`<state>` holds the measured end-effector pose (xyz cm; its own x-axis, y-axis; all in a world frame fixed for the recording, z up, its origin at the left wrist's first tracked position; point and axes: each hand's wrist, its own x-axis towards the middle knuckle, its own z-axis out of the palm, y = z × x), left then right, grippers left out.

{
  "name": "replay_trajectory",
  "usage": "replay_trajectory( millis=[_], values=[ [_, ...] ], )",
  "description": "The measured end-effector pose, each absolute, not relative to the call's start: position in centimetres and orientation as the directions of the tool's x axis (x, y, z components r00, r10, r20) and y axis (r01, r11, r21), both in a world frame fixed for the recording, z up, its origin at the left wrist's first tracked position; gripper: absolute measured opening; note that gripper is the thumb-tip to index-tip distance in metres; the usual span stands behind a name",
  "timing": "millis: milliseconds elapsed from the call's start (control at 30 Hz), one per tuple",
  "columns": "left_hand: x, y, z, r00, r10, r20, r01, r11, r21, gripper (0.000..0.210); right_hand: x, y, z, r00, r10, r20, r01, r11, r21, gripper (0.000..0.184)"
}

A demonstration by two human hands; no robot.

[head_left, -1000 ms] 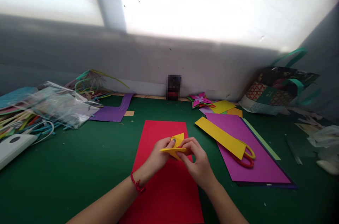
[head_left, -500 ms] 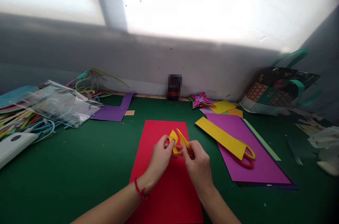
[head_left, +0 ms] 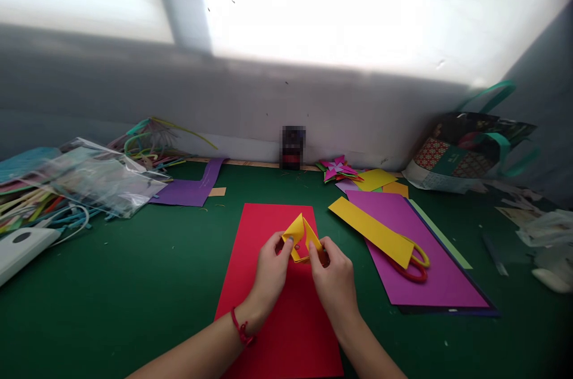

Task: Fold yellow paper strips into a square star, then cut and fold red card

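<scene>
Red sheet: flat on green table point(head_left: 143, 265), in front of the person; landmark point(head_left: 298, 304) for places below.
Fold: yellow paper piece point(head_left: 294, 228), over red sheet, toward its right edge; two pointed flaps up, gap between them. Can't tell if it touches red sheet.
Left hand point(head_left: 272, 265): over red sheet; fingers curled, thumb and fingers pinching fold's left flap. Red bracelet point(head_left: 242, 328) on wrist.
Right hand point(head_left: 333, 271): over red sheet's right edge; nearly closed, thumb and fingers pinching fold's right flap. Fingertips partly hidden.
Strip: yellow point(head_left: 371, 231), right of red sheet, lying slantwise over scissors point(head_left: 414, 276); their red and yellow handles stick out.
Purple sheet: right of red sheet, under strip and scissors point(head_left: 441, 280).
Star: pink paper point(head_left: 336, 170), beyond red sheet, to its right.
Bag: patterned point(head_left: 452, 155), far right beyond red sheet.
Violet paper: beyond red sheet, to its left point(head_left: 181, 191).
Plastic sleeve: left of red sheet point(head_left: 134, 185).
</scene>
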<state>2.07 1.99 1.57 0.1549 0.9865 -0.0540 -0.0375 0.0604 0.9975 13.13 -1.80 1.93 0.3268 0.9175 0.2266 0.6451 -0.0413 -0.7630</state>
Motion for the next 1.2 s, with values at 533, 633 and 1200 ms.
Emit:
replay_trajectory(
  millis=[533,633,1200],
  values=[
    [1.1,3.6,3.0,0.431,0.9,0.065,0.04,-0.091,0.995,0.027,15.3,-1.2,2.7,0.249,0.941,0.23,0.618,0.029,-0.786,0.029],
    [1.0,3.7,2.8,0.448,0.894,-0.002,-0.009,0.007,1.0,0.031,15.4,-1.2,2.7,0.219,0.95,0.225,0.622,0.042,-0.782,0.029],
    [1.2,4.1,1.6,0.289,0.957,-0.005,-0.131,0.044,0.99,0.024,15.4,-0.6,2.0,0.072,0.984,0.165,0.437,0.118,-0.892,0.021]
  ],
)
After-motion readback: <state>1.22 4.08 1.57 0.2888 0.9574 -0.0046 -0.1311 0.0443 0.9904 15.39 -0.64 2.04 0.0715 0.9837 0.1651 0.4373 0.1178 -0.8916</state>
